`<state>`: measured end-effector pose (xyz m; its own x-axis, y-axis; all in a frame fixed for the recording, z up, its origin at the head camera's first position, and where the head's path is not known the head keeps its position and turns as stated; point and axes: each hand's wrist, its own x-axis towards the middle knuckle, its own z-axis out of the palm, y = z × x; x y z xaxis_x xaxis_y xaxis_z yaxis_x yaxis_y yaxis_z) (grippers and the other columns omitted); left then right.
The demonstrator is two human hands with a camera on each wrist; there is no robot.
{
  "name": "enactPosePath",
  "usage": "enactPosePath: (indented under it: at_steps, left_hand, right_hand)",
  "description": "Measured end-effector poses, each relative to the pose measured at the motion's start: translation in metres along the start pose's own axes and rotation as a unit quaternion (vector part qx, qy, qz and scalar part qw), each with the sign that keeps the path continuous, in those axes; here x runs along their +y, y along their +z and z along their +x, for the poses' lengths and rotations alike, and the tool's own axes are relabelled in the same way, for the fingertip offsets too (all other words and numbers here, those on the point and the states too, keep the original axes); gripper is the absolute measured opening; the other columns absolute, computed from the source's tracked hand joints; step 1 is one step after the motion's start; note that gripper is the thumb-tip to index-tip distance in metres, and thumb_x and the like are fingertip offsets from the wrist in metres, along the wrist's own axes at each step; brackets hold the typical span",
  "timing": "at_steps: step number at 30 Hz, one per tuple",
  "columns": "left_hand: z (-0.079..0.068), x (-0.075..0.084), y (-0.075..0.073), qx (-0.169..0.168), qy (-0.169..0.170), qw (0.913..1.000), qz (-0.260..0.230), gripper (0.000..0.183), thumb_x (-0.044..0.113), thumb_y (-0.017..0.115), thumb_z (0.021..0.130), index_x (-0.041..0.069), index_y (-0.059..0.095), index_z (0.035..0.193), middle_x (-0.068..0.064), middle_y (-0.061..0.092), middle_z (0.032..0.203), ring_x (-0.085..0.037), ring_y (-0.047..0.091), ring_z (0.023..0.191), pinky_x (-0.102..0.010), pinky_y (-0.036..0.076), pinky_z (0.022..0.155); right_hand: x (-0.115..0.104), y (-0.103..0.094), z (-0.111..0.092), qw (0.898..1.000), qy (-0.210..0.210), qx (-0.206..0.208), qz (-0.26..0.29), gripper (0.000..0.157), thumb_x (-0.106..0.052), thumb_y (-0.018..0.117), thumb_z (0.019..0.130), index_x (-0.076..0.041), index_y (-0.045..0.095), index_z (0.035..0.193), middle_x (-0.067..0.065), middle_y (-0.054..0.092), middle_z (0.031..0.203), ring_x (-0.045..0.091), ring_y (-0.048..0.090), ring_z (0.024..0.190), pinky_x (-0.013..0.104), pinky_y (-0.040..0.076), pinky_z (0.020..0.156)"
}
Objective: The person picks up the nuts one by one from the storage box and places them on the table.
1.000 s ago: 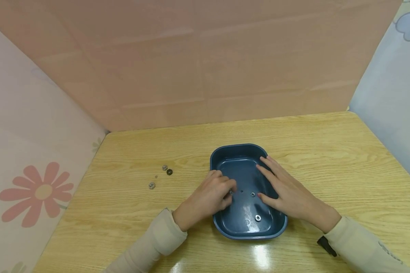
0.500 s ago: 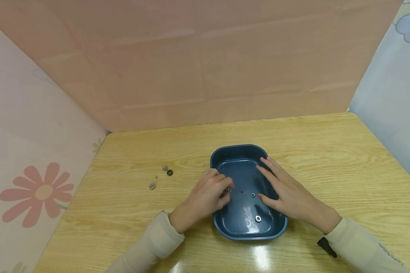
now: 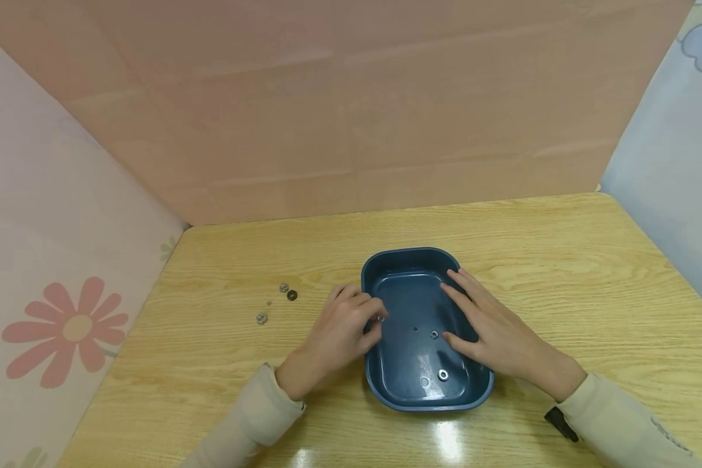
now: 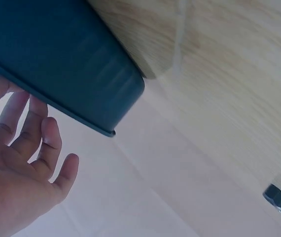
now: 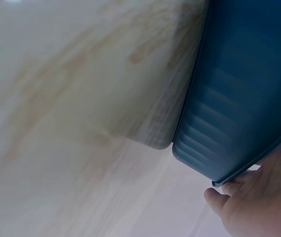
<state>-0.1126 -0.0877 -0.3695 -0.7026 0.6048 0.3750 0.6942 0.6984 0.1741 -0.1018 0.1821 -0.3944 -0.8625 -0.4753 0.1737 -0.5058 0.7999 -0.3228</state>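
A small silver metal nut (image 3: 381, 318) shows between the thumb and index finger of my left hand (image 3: 345, 325), which pinches it over the left rim of the blue plastic tray (image 3: 409, 299). My right hand (image 3: 491, 331) lies over the tray's right rim with its fingers spread and reaching inside. Near its thumb a silver nut (image 3: 435, 335) lies on the tray floor, and a larger silver nut (image 3: 442, 375) lies closer to the front. In the left wrist view, the tray's side hides the left fingertips.
Left of the tray on the wooden table (image 3: 538, 247) lie a black nut (image 3: 292, 295), a silver nut (image 3: 284, 287) beside it, another silver nut (image 3: 261, 318) and a tiny speck (image 3: 269, 303). A pink wall covering (image 3: 351, 130) stands behind the table.
My left hand has moved left and slightly up from inside the tray to its left rim, carrying the small nut. The right hand has stayed in place.
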Motion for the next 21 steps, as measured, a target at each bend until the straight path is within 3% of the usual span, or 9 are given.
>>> enactPosePath:
  at_steps: [10, 21]
  left_hand:
    - [-0.003, -0.009, -0.008, 0.035, 0.007, 0.9994, 0.005, 0.011, 0.012, 0.069, 0.073, 0.019, 0.067, 0.081, 0.011, 0.066, 0.077, -0.010, 0.049, 0.077, -0.032, 0.041, 0.083]
    - [-0.011, -0.020, -0.015, 0.050, -0.013, 0.9986, 0.007, 0.012, 0.011, 0.070, 0.072, 0.019, 0.067, 0.080, 0.010, 0.067, 0.076, -0.010, 0.052, 0.078, -0.029, 0.042, 0.079]
  right_hand:
    - [0.000, 0.000, -0.001, 1.000, 0.002, 0.001, 0.001, 0.077, -0.044, 0.063, 0.081, -0.009, 0.032, 0.141, 0.009, 0.014, 0.153, 0.030, 0.012, 0.142, 0.054, 0.032, 0.102]
    - [-0.001, 0.000, 0.000, 1.000, -0.003, 0.004, 0.000, 0.077, -0.044, 0.063, 0.081, -0.009, 0.032, 0.141, 0.010, 0.015, 0.153, 0.031, 0.013, 0.141, 0.054, 0.032, 0.102]
